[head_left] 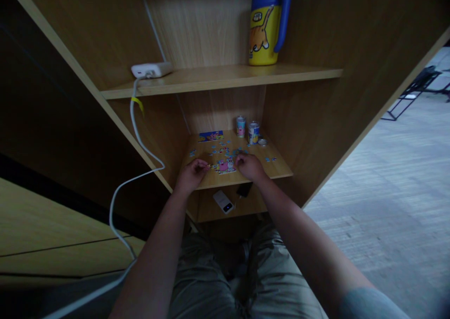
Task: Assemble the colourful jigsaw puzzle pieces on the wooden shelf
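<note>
Low on the wooden shelf, a partly joined jigsaw in pink and blue lies near the front edge, between the person's two hands. The left hand is curled just left of it, fingertips drawn together; whether they pinch a piece is too small to tell. The right hand rests at the jigsaw's right edge, fingers bent down to the board, and its grip cannot be made out either. Loose pieces are scattered behind, with a picture card at the back left. Two small cans stand at the back right, a round lid beside them. Below sits a white power bank. Up on the higher shelf stand a white charger and a yellow-and-blue bottle.
</note>
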### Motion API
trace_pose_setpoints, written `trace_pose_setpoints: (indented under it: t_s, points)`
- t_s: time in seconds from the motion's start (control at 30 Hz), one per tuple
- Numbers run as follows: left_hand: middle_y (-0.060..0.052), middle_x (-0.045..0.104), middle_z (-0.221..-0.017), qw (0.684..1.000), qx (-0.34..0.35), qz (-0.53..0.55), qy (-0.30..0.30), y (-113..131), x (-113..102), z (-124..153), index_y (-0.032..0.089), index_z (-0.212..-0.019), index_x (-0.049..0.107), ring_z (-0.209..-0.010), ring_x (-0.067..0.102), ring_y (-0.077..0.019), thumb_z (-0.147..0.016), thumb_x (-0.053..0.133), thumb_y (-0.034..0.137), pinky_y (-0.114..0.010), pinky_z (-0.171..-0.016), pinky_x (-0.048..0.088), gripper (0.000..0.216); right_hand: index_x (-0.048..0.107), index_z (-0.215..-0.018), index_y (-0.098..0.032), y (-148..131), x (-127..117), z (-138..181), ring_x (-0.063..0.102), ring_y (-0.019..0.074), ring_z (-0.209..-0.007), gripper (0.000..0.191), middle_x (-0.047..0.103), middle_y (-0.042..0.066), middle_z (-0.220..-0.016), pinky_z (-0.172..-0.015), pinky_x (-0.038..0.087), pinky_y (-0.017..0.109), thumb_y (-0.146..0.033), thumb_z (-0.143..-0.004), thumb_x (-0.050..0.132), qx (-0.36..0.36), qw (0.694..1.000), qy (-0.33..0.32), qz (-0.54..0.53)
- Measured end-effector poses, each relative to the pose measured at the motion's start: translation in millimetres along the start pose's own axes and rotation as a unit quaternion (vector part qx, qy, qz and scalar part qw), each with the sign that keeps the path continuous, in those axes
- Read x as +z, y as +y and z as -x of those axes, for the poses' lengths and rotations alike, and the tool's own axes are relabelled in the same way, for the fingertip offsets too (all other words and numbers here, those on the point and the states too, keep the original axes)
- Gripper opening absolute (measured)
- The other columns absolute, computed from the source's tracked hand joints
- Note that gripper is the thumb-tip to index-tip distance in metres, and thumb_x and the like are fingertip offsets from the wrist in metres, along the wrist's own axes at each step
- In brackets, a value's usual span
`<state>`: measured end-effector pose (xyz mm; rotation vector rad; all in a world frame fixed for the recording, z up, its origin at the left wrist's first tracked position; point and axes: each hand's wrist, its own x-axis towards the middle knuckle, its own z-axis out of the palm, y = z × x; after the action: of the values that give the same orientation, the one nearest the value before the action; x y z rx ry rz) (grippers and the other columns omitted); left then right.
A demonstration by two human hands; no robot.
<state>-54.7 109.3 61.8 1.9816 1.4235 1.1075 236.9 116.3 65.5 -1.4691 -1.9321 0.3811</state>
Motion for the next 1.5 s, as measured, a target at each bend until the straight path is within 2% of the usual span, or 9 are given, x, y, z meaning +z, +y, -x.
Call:
trace_pose_setpoints:
  t_s: [0.2, 0.4, 0.57, 1.0, 1.5]
  points:
    - [-0.005, 0.085, -0.105, 1.000, 0.004, -0.015, -0.026, 8, 0, 1, 0.025, -0.104, 0.078, -0.099, 0.078, -0.0242, -0.095, 0.071, 0.039, -0.041, -0.099, 0.061, 0.018, 0.078, -0.084, -0.025, 2, 1, 1, 0.074, 0.0195, -0.091, 0.023, 0.083, 0.001, -0.095, -0.084, 0.051, 0.026, -0.011, -0.093, 0.062, -0.006, 1.000, 0.004, 0.001]
    - [-0.005, 0.085, -0.106, 0.997, 0.033, -0.065, -0.028, 16, 2, 4, 0.026, -0.102, 0.080, -0.100, 0.078, -0.0244, -0.097, 0.069, 0.032, -0.041, -0.099, 0.062, 0.013, 0.078, -0.083, -0.026, 3, 2, 0, 0.074, 0.0193, -0.092, 0.027, 0.083, 0.001, -0.095, -0.085, 0.051, 0.026, -0.008, -0.091, 0.059, -0.011, 1.000, 0.008, -0.011]
    - [-0.005, 0.084, -0.106, 0.996, 0.038, -0.080, -0.025, 13, 6, 3, 0.026, -0.102, 0.079, -0.101, 0.078, -0.0253, -0.096, 0.069, 0.027, -0.043, -0.100, 0.061, 0.011, 0.078, -0.084, -0.025, 3, 2, 0, 0.074, 0.0193, -0.092, 0.026, 0.083, 0.001, -0.095, -0.084, 0.051, 0.026, -0.009, -0.092, 0.060, -0.011, 1.000, 0.004, -0.007]
    - [-0.005, 0.084, -0.104, 0.995, 0.043, -0.084, -0.028, 17, 4, 3, 0.026, -0.101, 0.078, -0.098, 0.078, -0.0251, -0.096, 0.070, 0.026, -0.042, -0.096, 0.061, 0.010, 0.079, -0.083, -0.026, 1, 2, 1, 0.074, 0.0196, -0.090, 0.024, 0.083, 0.001, -0.094, -0.082, 0.050, 0.026, -0.011, -0.093, 0.062, -0.001, 1.000, 0.007, -0.001]
    - [-0.005, 0.084, -0.105, 0.995, 0.046, -0.084, -0.020, 15, 6, 4, 0.025, -0.102, 0.078, -0.100, 0.078, -0.0252, -0.096, 0.071, 0.026, -0.043, -0.098, 0.061, 0.010, 0.079, -0.084, -0.025, 3, 4, 0, 0.074, 0.0195, -0.092, 0.026, 0.083, 0.001, -0.095, -0.084, 0.051, 0.026, -0.010, -0.092, 0.060, -0.011, 1.000, 0.007, 0.006]
